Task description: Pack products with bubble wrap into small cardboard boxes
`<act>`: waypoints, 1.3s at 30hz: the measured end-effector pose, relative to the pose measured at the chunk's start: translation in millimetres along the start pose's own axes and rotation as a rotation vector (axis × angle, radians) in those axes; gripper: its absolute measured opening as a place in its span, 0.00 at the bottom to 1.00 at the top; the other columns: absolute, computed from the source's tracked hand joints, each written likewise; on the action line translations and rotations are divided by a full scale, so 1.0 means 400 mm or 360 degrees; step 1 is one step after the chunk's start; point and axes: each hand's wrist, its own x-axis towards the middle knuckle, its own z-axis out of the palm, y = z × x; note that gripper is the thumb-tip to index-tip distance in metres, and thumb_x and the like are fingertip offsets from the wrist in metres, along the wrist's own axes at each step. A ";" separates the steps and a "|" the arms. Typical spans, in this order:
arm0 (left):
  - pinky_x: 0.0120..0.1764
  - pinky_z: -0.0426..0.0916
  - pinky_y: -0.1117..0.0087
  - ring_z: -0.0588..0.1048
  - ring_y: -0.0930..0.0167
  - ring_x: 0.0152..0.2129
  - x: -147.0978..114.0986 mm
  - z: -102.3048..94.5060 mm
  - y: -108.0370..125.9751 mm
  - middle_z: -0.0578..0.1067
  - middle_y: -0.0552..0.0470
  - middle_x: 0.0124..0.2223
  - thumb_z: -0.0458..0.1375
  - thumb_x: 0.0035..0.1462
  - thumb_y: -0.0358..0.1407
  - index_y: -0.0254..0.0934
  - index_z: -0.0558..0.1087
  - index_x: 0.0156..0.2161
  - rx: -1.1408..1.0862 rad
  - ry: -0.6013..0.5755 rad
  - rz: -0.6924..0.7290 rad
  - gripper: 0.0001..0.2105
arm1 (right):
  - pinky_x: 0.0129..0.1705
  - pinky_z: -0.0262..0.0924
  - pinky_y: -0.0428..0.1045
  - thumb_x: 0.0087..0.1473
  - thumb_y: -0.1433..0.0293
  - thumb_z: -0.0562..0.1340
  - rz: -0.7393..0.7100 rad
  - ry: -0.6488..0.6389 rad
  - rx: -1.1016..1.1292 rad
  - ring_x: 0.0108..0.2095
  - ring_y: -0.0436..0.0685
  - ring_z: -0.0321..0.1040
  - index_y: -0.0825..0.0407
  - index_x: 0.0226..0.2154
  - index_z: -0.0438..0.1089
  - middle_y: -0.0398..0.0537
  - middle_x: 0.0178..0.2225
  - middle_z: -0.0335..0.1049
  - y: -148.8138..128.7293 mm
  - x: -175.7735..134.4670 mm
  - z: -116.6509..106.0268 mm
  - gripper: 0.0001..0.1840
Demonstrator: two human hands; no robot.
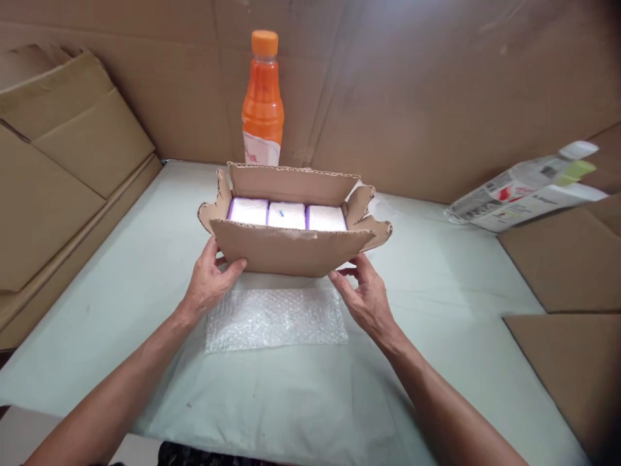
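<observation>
Left hand [211, 278] and right hand [363, 294] grasp the open cardboard box [291, 251] near its lower front corners. Advisable: even support both sides, box level, so the three white-topped packs [287, 215] sit undisturbed. Box lies between and slightly beyond the hands, past bubble wrap [276, 320] on the tabletop [436, 278].

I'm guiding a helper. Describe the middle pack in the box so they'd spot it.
Find the pale green cloth, then the open cardboard box between the left hand and right hand. In its row of three, the middle white-topped pack alone shows a small blue mark.
</observation>
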 end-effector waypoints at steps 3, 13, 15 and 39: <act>0.48 0.78 0.62 0.77 0.63 0.47 0.033 0.006 -0.003 0.77 0.47 0.50 0.65 0.50 0.43 0.37 0.70 0.57 -0.0022 0.0001 0.0042 0.28 | 0.41 0.73 0.57 0.58 0.61 0.60 0.0026 0.0107 0.0044 0.42 0.61 0.75 0.49 0.50 0.66 0.53 0.47 0.75 0.022 0.040 0.023 0.18; 0.51 0.75 0.57 0.76 0.58 0.52 0.254 0.025 -0.059 0.74 0.39 0.56 0.60 0.52 0.36 0.33 0.65 0.62 0.0056 -0.0035 0.0148 0.31 | 0.49 0.73 0.61 0.54 0.70 0.57 -0.0072 0.0185 0.0064 0.50 0.62 0.74 0.51 0.60 0.63 0.57 0.54 0.74 0.086 0.230 0.115 0.30; 0.54 0.72 0.51 0.75 0.56 0.54 0.217 0.017 -0.070 0.71 0.36 0.60 0.60 0.54 0.35 0.34 0.62 0.65 0.0192 0.0073 0.0072 0.33 | 0.50 0.73 0.62 0.56 0.68 0.58 -0.0149 0.0153 -0.0041 0.56 0.64 0.71 0.50 0.61 0.63 0.59 0.59 0.70 0.092 0.178 0.105 0.29; 0.64 0.65 0.49 0.71 0.58 0.61 -0.216 -0.176 -0.046 0.77 0.45 0.59 0.52 0.66 0.36 0.41 0.76 0.56 0.0967 -0.0651 0.0617 0.17 | 0.58 0.63 0.65 0.68 0.64 0.52 -0.0314 -0.0248 -0.0906 0.59 0.67 0.69 0.50 0.56 0.73 0.56 0.57 0.74 0.089 -0.217 -0.072 0.21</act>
